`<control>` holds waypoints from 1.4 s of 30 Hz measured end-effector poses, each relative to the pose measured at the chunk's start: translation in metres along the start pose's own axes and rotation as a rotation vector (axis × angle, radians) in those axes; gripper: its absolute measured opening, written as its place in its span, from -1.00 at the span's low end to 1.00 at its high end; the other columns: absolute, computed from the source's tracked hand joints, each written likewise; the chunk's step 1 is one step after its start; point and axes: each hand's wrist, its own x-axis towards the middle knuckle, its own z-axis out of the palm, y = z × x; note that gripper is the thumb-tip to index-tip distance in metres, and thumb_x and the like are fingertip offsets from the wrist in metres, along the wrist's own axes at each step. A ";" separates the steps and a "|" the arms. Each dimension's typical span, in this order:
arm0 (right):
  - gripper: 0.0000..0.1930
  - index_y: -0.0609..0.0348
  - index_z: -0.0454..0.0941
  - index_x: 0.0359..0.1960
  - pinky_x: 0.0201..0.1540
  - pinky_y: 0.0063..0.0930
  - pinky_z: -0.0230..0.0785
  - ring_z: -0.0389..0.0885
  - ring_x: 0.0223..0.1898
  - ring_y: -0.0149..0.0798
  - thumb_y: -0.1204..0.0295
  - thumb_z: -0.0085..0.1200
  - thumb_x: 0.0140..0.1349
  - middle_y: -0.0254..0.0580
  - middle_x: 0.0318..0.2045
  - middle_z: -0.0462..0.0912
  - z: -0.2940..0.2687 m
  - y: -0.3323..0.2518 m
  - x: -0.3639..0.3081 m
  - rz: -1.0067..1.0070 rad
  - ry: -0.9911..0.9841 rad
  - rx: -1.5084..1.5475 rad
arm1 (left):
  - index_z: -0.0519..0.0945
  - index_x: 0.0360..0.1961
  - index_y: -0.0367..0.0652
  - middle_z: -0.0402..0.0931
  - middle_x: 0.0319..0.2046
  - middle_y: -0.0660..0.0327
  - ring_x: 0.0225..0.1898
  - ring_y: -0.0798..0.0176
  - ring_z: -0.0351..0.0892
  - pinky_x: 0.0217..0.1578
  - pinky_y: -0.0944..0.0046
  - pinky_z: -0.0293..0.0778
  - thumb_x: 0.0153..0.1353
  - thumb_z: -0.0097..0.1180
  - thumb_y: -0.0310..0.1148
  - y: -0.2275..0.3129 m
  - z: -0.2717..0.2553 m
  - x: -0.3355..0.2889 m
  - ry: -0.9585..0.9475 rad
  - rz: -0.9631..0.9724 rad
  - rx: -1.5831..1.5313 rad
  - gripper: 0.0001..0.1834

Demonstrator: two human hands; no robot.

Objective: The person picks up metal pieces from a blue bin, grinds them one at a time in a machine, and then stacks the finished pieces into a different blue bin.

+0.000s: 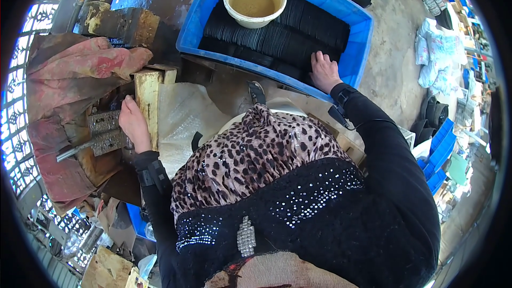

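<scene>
My left hand (134, 125) is beside a dirty metal block (104, 133) with a rough surface and a metal rod (74, 152) sticking out to the left. Most of its fingers are hidden, and I cannot make out a grip. A wooden post (148, 101) stands just to the right of that hand. Over at the blue plastic crate (368, 32), my right hand (324, 72) rests on thin black plates (256, 40) packed in rows. Its fingers are slightly apart over the plates' near right end, with nothing visibly held. Both wrists carry dark straps.
A cream tub (254, 18) of murky liquid sits on the plates. Stained reddish cloth (64, 90) drapes over the machine at left. Clear plastic sheeting (184, 117) lies between post and lap. White sacks (438, 53) and blue bins (440, 146) stand on the floor at right.
</scene>
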 end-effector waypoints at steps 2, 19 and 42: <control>-0.30 0.30 0.35 0.16 -0.24 -0.21 0.43 0.46 -0.03 -0.15 0.23 0.29 -0.02 -0.11 -0.02 0.39 0.000 0.000 0.000 -0.003 0.000 0.000 | 0.62 -0.13 -0.33 0.59 -0.26 -0.23 -0.21 -0.30 0.56 -0.19 -0.09 0.44 0.43 -0.22 -0.09 -0.001 0.000 0.000 -0.006 -0.004 -0.001 -0.49; -0.32 0.36 0.34 0.17 -0.24 -0.19 0.46 0.49 -0.06 -0.13 0.18 0.22 0.08 -0.05 -0.01 0.40 0.008 -0.004 0.003 0.000 -0.046 -0.092 | 0.60 -0.12 -0.33 0.58 -0.23 -0.21 -0.16 -0.30 0.53 -0.15 -0.04 0.42 0.42 -0.22 -0.08 0.001 -0.001 -0.001 -0.024 -0.014 -0.044 -0.50; -0.39 0.35 0.49 0.01 -0.33 -0.19 0.40 0.58 -0.28 -0.18 0.03 0.15 0.14 0.04 -0.07 0.48 0.031 -0.004 0.012 -0.067 0.019 -0.241 | 0.59 -0.13 -0.35 0.56 -0.26 -0.24 -0.19 -0.34 0.51 -0.17 -0.04 0.41 0.42 -0.21 -0.08 0.000 -0.001 -0.002 -0.009 -0.009 -0.045 -0.50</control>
